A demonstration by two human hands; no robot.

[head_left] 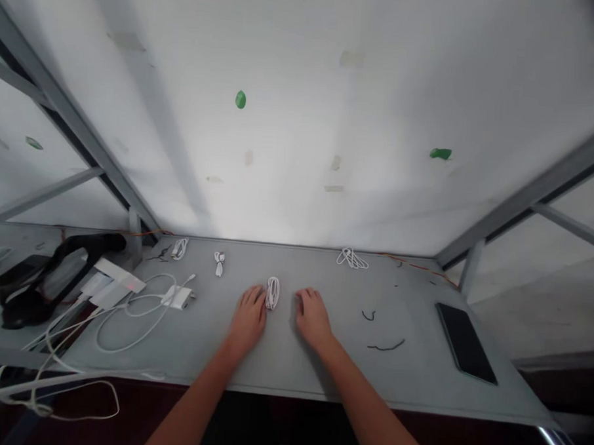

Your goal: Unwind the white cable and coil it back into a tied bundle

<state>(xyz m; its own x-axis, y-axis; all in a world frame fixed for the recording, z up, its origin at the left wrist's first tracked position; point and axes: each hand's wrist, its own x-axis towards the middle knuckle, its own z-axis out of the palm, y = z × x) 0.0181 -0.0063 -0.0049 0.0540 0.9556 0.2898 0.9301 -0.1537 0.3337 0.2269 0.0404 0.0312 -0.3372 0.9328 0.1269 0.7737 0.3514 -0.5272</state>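
Both my hands lie flat on the grey table [281,359], fingers stretched forward. My left hand [249,315] rests just left of a small coiled white cable [273,292], its fingertips close to or touching the coil. My right hand [312,315] lies a little to the right of the same coil, apart from it. Neither hand holds anything.
More coiled white cables lie further back: one [219,262], one [180,248] and one [352,258]. A white charger with a loose cable [178,297] and a black bag [53,274] sit at the left. A dark phone [465,342] lies at the right, with black ties [385,347] nearby.
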